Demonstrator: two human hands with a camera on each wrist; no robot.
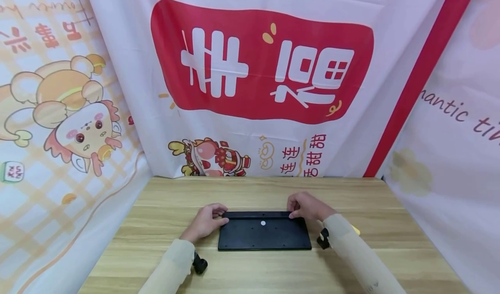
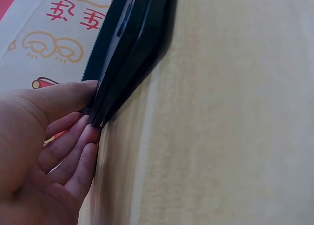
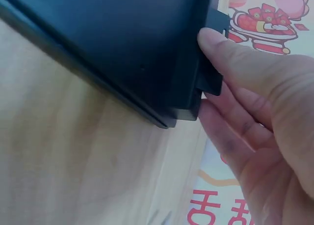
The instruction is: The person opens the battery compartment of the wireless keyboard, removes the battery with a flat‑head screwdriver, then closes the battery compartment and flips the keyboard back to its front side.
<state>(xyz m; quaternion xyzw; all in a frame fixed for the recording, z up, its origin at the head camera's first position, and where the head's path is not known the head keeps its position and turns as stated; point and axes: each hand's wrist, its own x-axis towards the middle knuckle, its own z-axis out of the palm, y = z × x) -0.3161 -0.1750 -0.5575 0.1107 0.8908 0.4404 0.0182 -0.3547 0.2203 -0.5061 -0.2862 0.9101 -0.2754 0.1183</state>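
A black keyboard (image 1: 263, 235) lies underside up on the wooden table, a small white round sticker near its middle and a raised bar along its far edge. My left hand (image 1: 207, 221) pinches the far left corner, thumb on top and fingers against the outer side. At the far right corner my right hand (image 1: 306, 206) grips the raised bar. Close up in the right wrist view, the thumb presses a flat black flap (image 3: 211, 75) that stands out from the bar, like a fold-out foot, with fingers curled behind it.
Wood-grain table (image 1: 156, 259) surrounds the keyboard. A small yellow thing (image 1: 356, 230) peeks out from beside the right forearm. Printed cloth (image 1: 265, 155) hangs at the table's far edge, and more cloth closes off the left and right sides.
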